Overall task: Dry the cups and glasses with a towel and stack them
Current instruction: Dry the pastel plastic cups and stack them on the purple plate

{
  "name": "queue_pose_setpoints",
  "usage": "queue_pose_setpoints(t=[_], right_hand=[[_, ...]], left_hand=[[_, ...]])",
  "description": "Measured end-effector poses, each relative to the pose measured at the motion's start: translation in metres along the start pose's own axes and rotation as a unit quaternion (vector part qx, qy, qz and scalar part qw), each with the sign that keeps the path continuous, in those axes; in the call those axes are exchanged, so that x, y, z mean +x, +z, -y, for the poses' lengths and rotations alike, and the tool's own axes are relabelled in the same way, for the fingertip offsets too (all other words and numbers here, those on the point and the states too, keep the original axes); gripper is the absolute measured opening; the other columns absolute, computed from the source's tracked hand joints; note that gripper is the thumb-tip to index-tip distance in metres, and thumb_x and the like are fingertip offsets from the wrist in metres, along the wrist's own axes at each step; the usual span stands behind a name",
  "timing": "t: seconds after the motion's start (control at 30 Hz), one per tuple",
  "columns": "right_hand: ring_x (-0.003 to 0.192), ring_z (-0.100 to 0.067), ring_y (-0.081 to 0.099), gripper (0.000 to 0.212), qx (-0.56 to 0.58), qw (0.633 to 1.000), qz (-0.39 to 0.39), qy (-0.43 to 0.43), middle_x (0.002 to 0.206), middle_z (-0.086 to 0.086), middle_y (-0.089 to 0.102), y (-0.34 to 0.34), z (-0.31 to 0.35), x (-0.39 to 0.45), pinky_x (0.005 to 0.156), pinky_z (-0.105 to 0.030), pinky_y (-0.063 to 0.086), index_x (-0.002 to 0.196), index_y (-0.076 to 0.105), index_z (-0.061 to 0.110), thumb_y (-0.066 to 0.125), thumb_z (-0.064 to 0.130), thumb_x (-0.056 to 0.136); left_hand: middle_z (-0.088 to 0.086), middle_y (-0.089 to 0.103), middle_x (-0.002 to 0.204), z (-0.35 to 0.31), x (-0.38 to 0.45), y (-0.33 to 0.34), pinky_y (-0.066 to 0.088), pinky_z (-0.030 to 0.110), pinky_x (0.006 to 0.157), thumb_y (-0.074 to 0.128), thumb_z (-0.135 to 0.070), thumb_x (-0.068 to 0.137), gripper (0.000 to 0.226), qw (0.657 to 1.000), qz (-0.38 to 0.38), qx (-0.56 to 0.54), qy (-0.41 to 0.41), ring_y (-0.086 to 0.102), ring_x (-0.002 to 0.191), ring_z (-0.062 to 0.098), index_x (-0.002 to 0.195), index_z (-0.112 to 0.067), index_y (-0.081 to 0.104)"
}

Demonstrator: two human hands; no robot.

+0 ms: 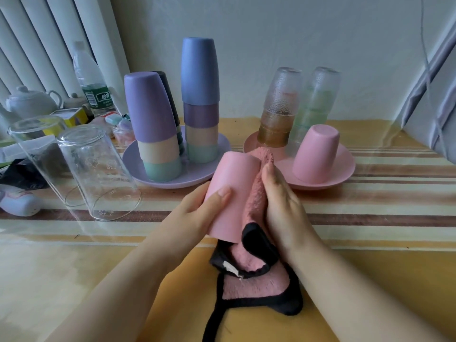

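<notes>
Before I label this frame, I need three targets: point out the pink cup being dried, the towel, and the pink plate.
pink cup [232, 183], head view, its side wall.
towel [254, 285], head view, its fuzzy pink face.
pink plate [343, 176], head view, its right rim.

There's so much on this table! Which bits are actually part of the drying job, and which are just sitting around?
Part of the job:
pink cup in the left hand
pink towel under the right hand
stacked plastic cups
stacked glasses
clear glasses

Just lying about:
water bottle
white teapot
</notes>
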State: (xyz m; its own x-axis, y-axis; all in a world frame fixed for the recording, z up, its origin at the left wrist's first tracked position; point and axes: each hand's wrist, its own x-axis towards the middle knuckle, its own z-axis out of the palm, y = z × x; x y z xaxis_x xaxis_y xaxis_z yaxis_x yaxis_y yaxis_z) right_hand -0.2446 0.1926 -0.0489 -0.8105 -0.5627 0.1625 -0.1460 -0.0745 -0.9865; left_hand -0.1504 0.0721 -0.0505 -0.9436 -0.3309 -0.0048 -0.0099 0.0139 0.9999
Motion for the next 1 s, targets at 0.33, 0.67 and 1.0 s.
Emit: queue_pose_setpoints(t=[0.33,0.67,1.0], right_hand=[[0.141,0.003,0.018,0.081,-0.055,0.992,0.098,0.063,0.153,0.016,0.028,0.020,-0.009,-0.010,0.121,-0.033,0.010,0.147,0.030,0.031,0.023,0.076,0.080],[0.089,0.042,0.034,0.025,-0.057,0.998,0.036,-0.015,0.103,0.046,0.040,0.011,-0.006,-0.005,0.076,0.013,0.022,0.114,0.047,0.046,0.034,0.031,0.100],[0.106,0.032,0.038,0.032,-0.046,0.992,0.026,-0.113,0.119,0.034,0.045,0.004,-0.001,-0.003,0.088,0.006,0.025,0.123,0.043,0.036,0.033,0.040,0.093]], left_hand=[[0.007,0.071,0.115,-0.002,0.005,-0.007,0.049,0.036,0.095,0.056,-0.044,0.080,0.032,0.975,-0.038,-0.212,0.051,0.065,0.111,0.019,0.097,-0.029,0.078],[-0.017,0.070,0.089,0.002,0.010,-0.012,0.049,0.012,0.063,0.056,-0.051,0.087,0.030,0.976,-0.179,0.033,0.117,0.062,0.082,-0.002,0.105,-0.028,0.062],[-0.003,0.071,0.107,0.003,0.006,-0.016,0.059,0.032,0.078,0.070,-0.052,0.069,0.051,0.996,0.029,0.081,0.033,0.069,0.096,0.014,0.115,-0.033,0.060]])
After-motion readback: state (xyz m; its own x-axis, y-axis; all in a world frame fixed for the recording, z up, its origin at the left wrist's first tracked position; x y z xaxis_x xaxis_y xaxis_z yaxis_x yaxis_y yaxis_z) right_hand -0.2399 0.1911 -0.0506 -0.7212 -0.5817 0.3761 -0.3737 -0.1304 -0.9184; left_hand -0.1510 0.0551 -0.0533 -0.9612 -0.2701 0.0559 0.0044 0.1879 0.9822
